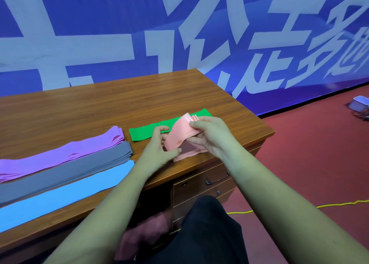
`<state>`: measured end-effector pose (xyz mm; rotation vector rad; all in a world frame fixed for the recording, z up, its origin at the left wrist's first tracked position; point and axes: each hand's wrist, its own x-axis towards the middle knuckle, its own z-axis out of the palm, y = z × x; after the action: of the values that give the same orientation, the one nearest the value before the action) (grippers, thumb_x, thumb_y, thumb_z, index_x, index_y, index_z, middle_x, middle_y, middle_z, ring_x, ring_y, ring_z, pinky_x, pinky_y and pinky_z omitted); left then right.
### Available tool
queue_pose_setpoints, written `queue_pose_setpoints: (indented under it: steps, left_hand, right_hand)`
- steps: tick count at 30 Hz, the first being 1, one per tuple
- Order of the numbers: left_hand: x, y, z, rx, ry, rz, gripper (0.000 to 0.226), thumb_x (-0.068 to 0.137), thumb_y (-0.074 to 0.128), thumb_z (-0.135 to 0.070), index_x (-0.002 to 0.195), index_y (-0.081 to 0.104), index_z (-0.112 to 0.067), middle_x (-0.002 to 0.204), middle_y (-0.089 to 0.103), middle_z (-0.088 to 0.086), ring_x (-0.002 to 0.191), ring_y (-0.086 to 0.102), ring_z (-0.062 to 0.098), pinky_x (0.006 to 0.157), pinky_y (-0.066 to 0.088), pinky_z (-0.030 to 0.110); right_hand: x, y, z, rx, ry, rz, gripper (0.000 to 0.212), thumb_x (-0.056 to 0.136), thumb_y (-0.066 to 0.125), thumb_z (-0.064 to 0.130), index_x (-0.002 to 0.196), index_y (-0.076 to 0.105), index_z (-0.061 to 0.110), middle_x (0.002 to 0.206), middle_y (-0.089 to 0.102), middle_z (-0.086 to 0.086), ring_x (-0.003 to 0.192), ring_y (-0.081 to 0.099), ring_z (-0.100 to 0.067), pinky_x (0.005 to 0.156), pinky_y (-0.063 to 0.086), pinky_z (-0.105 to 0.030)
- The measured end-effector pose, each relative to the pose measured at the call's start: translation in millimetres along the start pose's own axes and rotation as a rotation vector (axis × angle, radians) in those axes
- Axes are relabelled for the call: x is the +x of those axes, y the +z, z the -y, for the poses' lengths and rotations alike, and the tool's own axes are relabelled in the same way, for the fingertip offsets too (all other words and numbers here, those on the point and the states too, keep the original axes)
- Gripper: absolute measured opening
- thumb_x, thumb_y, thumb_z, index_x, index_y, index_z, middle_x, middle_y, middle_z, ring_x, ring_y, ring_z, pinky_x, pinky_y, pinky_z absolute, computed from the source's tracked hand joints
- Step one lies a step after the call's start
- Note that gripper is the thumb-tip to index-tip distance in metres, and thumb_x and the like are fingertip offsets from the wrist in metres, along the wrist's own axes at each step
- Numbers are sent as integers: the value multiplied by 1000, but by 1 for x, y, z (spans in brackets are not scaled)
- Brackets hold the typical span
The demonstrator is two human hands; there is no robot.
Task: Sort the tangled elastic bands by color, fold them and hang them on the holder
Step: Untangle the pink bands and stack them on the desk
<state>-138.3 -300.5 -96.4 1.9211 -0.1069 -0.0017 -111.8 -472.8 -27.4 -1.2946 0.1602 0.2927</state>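
brown wood-grain desk top (99,108): smooth, semi-gloss | thin pink rubbery elastic band (184,133): smooth, slight sheen | flat green elastic band (147,131): matt

- pink bands (183,132): salmon pink, several layers folded into a short bundle; upper part lifted and curved, lower part resting on the table (99,108) near its front edge; pinched by the left hand (159,146) low down and the right hand (209,136) at the top
- green band (143,133): bright green flat strip on the table, just behind the pink bands, partly hidden
- purple bands (60,155): lilac, layered stack, long and flat, left of the green band, rearmost row
- grey bands (69,171): layered stack, flat, against the purple stack's near edge
- blue band (60,193): light blue, flat, nearest row, alongside the grey
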Motion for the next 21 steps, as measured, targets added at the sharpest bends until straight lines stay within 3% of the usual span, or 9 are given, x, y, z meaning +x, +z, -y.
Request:
queue_pose_setpoints:
  steps: [5,9,13,18,21]
  left_hand:
    - [1,1,-1,221,-27,-4,46,80,76,-29,116,47,-25,120,56,-1,107,55,17,86,49,32]
    - [-2,1,-3,243,-16,49,49,82,72,-32,119,40,-29,125,52,-4,114,52,16,85,48,28]
    - [-4,2,-4,372,-15,102,58,75,72,-48,120,36,-40,129,47,-10,121,44,17,96,50,38]
    - [-4,4,-3,457,48,62,71,78,76,-31,137,36,-24,141,45,-3,127,44,15,93,43,22]
    - [-4,4,-2,498,48,35,68,79,76,-33,135,38,-26,136,46,-1,123,45,13,93,44,23]
  right_hand:
    - [9,-12,2,-56,-12,-71,22,91,60,-2,113,61,-3,98,68,-23,87,71,-29,69,62,-41]
    - [16,-27,-5,-174,1,-121,20,91,61,2,111,61,1,106,68,-17,91,71,-25,73,62,-42]
    - [20,-41,-9,-364,-27,-203,21,90,66,9,109,57,10,115,62,-10,96,70,-23,71,63,-37]
    - [24,-49,-15,-692,-119,-267,13,92,65,18,102,56,17,103,65,-5,77,71,-18,67,61,-28]
    - [29,-49,-19,-842,-156,-279,13,91,66,20,102,59,18,98,64,-1,81,68,-16,61,54,-23]
